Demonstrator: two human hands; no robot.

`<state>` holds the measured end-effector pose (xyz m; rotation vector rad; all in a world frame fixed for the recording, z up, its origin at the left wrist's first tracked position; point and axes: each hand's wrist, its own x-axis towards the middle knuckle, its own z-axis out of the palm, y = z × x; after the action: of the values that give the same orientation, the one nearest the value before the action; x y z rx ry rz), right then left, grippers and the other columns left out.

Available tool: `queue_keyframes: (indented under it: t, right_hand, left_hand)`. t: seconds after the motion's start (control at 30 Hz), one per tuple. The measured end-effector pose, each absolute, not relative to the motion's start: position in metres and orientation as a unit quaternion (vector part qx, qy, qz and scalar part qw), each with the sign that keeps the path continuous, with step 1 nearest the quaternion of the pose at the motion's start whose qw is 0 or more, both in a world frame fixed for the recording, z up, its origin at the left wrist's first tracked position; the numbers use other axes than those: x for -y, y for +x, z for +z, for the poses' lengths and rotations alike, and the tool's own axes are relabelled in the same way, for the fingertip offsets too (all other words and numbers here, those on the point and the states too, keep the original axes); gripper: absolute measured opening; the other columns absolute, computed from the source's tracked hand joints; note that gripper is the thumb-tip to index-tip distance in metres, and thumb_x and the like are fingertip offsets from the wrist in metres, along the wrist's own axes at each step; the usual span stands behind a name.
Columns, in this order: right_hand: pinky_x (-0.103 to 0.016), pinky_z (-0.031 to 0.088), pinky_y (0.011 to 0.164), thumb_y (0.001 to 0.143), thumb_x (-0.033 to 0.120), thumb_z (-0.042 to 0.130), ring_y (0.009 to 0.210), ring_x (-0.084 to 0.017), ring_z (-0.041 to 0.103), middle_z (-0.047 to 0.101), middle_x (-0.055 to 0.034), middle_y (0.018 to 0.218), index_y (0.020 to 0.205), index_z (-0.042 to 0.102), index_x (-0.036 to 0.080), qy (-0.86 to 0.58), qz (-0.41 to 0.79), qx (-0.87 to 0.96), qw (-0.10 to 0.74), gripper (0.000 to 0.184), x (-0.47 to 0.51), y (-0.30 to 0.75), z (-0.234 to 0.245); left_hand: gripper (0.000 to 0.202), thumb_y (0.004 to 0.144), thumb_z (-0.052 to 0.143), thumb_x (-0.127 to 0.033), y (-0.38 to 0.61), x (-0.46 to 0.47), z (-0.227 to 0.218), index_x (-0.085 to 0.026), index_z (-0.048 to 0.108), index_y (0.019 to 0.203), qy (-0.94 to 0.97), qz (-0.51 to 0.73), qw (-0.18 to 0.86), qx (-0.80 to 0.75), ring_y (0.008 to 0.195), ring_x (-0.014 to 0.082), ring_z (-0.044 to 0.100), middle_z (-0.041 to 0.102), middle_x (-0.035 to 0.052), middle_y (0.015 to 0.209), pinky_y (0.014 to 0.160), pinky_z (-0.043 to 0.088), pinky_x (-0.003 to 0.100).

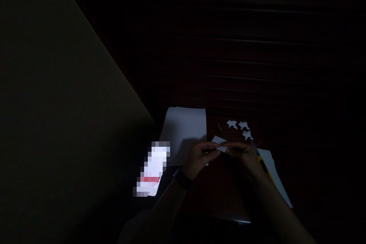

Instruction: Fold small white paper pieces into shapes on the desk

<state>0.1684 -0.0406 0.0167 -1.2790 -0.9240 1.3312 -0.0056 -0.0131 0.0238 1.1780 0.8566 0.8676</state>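
A small folded piece of white paper (219, 140) is held between both hands over the dark table. My left hand (200, 156), with a dark band at the wrist, pinches its left edge between thumb and fingers. On the other side, my right hand (241, 152) grips the right edge, its fingers closed. Just behind the paper lies a thin dark blade-like tool (221, 131), partly hidden. Beyond my right hand sit three small folded paper figures (231, 124). A yellow-handled cutter or scissors (261, 164) is beside my right forearm, which covers part of it.
White paper sheets (185, 124) lie behind and left of my left hand. More white paper (281, 183) is at the right. A bright, blurred-out screen (154, 164) glows at the left. A pale wall (71, 84) rises at the left; the room is very dark.
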Motion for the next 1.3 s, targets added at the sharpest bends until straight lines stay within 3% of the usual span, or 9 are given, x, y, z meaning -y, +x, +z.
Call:
queue_keyframes:
  t: [0.23,0.6,0.8,1.03,1.3]
  right_hand:
    - [-0.033,0.048,0.073,0.064,0.025,0.073,0.079,-0.023,0.065,0.072,-0.0036,0.084,0.086,0.072,0.022,-0.555,0.521,0.455,0.463,0.022,0.043,0.170,0.022]
    - [-0.030,0.049,0.067,0.065,0.021,0.073,0.075,-0.020,0.064,0.071,-0.0044,0.080,0.076,0.074,0.021,-0.533,0.486,0.548,0.423,0.010,0.041,0.176,0.025]
    - [-0.028,0.048,0.062,0.063,0.019,0.074,0.069,-0.019,0.064,0.071,-0.0036,0.075,0.071,0.074,0.021,-0.544,0.487,0.553,0.402,0.008,0.043,0.180,0.030]
    - [-0.029,0.048,0.067,0.063,0.017,0.074,0.071,-0.019,0.064,0.071,-0.0016,0.074,0.071,0.073,0.022,-0.539,0.476,0.574,0.391,0.009,0.044,0.180,0.035]
    - [-0.028,0.050,0.065,0.062,0.019,0.073,0.069,-0.019,0.065,0.072,-0.0027,0.074,0.071,0.073,0.021,-0.561,0.481,0.547,0.392,0.009,0.044,0.179,0.034]
  left_hand:
    - [0.015,0.071,0.066,-0.024,-0.005,0.011,0.015,-0.016,0.071,0.083,0.559,0.396,0.604,-0.408,0.079,0.0200,0.064,0.070,0.0084,0.086,0.070,0.048,0.028]
    - [0.009,0.067,0.068,-0.016,-0.010,0.011,0.021,-0.015,0.071,0.075,0.632,0.354,0.551,-0.415,0.070,0.0175,0.064,0.071,0.0055,0.076,0.064,0.048,0.026]
    - [0.012,0.067,0.070,-0.023,-0.016,0.010,0.021,-0.016,0.072,0.077,0.663,0.331,0.538,-0.402,0.069,0.0173,0.064,0.071,0.0045,0.074,0.065,0.047,0.026]
    - [0.011,0.068,0.066,-0.015,-0.013,0.009,0.022,-0.016,0.070,0.078,0.674,0.334,0.537,-0.382,0.073,0.0164,0.063,0.069,0.0031,0.077,0.068,0.047,0.026]
    - [0.010,0.064,0.073,-0.024,-0.013,0.013,0.026,-0.016,0.073,0.071,0.659,0.323,0.529,-0.426,0.063,0.0163,0.063,0.070,0.0037,0.068,0.056,0.045,0.023]
